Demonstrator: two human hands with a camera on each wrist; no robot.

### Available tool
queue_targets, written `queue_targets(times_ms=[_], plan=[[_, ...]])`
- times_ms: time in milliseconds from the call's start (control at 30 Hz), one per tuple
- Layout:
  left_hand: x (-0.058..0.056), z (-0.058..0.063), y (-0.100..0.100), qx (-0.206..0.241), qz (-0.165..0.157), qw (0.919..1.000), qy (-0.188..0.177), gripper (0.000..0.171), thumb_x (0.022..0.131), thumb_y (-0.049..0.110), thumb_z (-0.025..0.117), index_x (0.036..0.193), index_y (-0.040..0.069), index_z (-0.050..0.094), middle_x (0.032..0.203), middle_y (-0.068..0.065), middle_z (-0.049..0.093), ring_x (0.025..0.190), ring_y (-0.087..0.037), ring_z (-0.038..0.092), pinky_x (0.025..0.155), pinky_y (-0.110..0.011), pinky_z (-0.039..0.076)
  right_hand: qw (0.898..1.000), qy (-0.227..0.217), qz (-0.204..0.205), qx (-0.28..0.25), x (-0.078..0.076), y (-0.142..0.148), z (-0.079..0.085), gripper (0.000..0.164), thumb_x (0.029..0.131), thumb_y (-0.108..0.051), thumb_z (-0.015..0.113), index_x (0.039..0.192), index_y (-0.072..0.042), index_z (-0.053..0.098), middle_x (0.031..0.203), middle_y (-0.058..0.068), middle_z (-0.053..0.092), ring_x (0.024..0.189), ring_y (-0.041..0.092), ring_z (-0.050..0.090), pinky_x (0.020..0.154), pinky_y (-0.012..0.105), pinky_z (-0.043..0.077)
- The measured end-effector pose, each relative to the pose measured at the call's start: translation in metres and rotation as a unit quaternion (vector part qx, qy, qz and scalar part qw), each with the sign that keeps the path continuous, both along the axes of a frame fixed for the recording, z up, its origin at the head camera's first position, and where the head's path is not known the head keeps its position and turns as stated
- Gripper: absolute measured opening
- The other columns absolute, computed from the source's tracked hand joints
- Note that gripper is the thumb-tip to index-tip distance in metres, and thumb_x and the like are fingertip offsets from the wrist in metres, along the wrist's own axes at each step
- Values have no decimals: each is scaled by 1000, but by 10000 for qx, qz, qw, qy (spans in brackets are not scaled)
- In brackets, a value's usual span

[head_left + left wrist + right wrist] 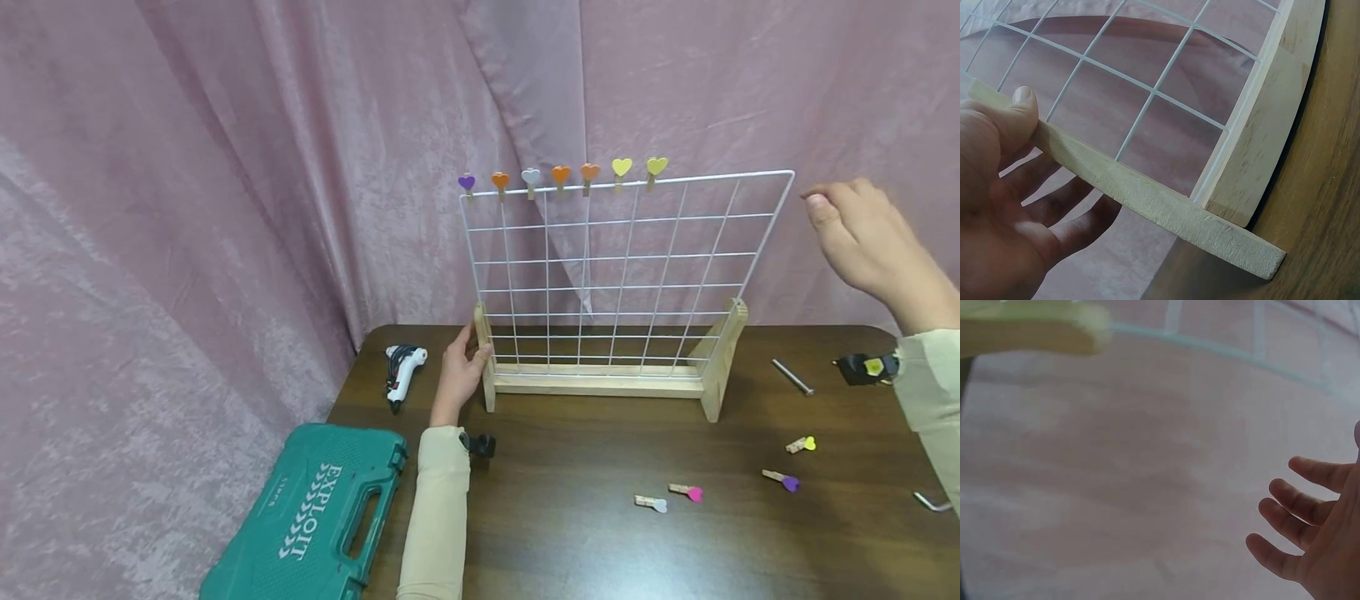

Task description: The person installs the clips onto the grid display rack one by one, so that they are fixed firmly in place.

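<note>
L grip (pixel 459 373) on wdn stand (pixel 600 386)

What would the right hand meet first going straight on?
Probably the white wire grid, near its upper right corner; depth is unclear, so the right hand might miss it.

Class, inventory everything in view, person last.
Grid: 1, white, in stand
Stand: 1, beige, table
Mounted clips: 7, purple, orange, white, yellow, grid top
Loose clips: 4, white, pink, purple, yellow, table
Case: 1, green, left
Glue gun: 1, white, left
Rods: 2, silver, right
Tape measure: 1, black, right
Table: 1, brown, centre
Backdrop: 1, pink, behind
Camera: 1, black, left wrist
Sleeves: 2, pale, forearms
Left grip: 1, on stand
Right grip: 1, beside grid
</note>
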State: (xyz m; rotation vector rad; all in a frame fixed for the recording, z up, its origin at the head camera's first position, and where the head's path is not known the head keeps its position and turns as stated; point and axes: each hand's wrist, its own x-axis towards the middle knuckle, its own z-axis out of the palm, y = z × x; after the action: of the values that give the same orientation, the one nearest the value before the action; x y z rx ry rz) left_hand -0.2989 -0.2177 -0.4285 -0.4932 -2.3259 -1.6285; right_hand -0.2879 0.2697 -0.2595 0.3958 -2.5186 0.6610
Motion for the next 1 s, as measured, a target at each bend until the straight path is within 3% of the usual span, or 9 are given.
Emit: queue_targets(times_ms=[167, 300, 400, 533, 700, 800, 1000], plan=[[-1, -3, 0, 140, -53, 9999, -23, 50, 92, 3, 55, 138, -3, 37, 126, -25, 50, 112, -36, 52, 89, -38, 48, 9992, -386, 46, 102, 9, 22, -45, 44, 101, -19, 26, 121, 15, 46, 116, 40, 39, 109, 56, 32, 88, 67, 22], [-12, -17, -3, 208, 18, 9998, -29, 51, 91, 8, 56, 139, 2, 38, 126, -21, 52, 111, -32, 53, 88, -37, 49, 9985, -529, 104, 126, 19, 35, -85, 39, 101, -16, 30, 116, 14, 49, 109, 36, 42, 101, 52, 36, 79, 64, 27], [-21, -27, -5, 186, 91, 9998, -39, 53, 91, 13, 57, 140, 7, 39, 126, -16, 53, 112, -26, 54, 88, -34, 49, 9975, -656, 81, 236, 27, 43, -113, 34, 100, -16, 36, 114, 11, 53, 105, 33, 46, 95, 47, 42, 72, 61, 32], [-23, -29, -5, 181, 142, 9997, -21, 52, 91, 14, 58, 140, 9, 40, 126, -14, 54, 111, -24, 54, 89, -33, 49, 9945, -968, 60, 406, 38, 53, -145, 27, 97, -17, 48, 109, 4, 59, 102, 27, 51, 89, 42, 50, 64, 58, 39], [-22, -28, -5, 177, 191, 9996, -51, 51, 92, 12, 58, 140, 10, 40, 126, -13, 54, 113, -24, 54, 90, -33, 48, 9868, -1389, 315, 765, 52, 64, -175, 18, 89, -18, 62, 100, -4, 66, 94, 14, 59, 82, 35, 57, 61, 52, 45], [-22, -28, -5, 169, 203, 9996, -41, 51, 92, 12, 58, 140, 10, 40, 127, -13, 53, 113, -24, 53, 90, -33, 48, 9830, -1417, 642, 981, 56, 71, -187, 13, 83, -14, 69, 94, -8, 68, 87, 2, 63, 78, 20, 59, 59, 45, 48], [-22, -27, -5, 122, 161, 9998, -53, 52, 92, 14, 57, 140, 7, 39, 128, -16, 53, 114, -27, 53, 91, -34, 47, 9678, -1980, 1343, 783, 64, 76, -206, 23, 68, -7, 78, 88, -10, 67, 83, -4, 66, 76, -5, 55, 58, 23, 48]])
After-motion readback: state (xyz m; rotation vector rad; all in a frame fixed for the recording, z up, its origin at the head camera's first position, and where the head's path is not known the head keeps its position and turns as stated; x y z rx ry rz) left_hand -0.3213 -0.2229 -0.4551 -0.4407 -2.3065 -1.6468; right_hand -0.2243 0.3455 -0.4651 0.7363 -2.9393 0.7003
